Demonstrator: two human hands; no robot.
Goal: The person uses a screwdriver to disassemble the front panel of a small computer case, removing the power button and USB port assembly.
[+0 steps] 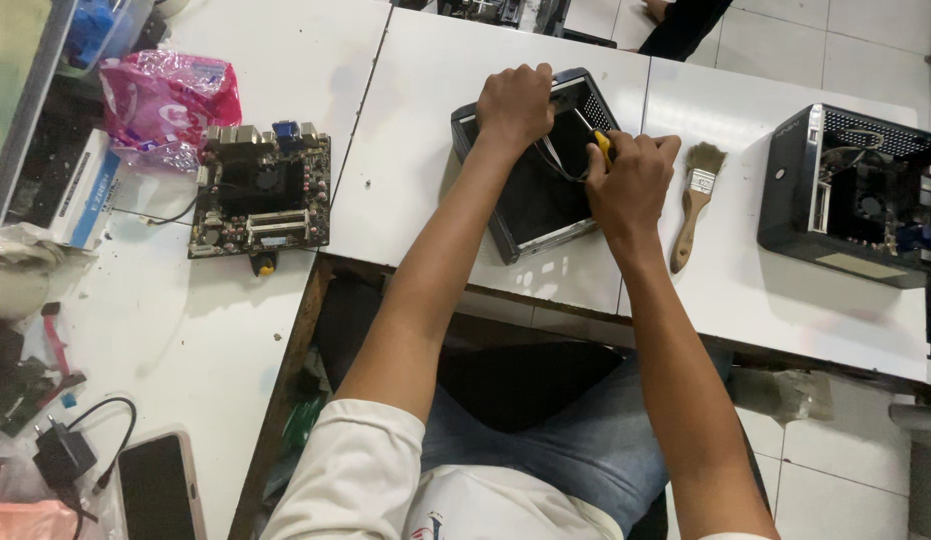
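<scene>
A small black computer case (530, 205), opened and almost empty, lies on the white table (425, 120) in front of me. My left hand (515, 103) grips its far rim and holds it steady. My right hand (630, 180) is closed around a screwdriver with a yellow handle (605, 147) at the case's right side; its tip is hidden inside. Loose cables (557, 160) curl inside the case between my hands.
A wooden paint brush (693, 200) lies right of my right hand. A second black case (853, 195) with parts inside stands far right. A motherboard (260, 195), pink bag (165, 100), phone (157, 487) and charger (65, 455) sit on the left table.
</scene>
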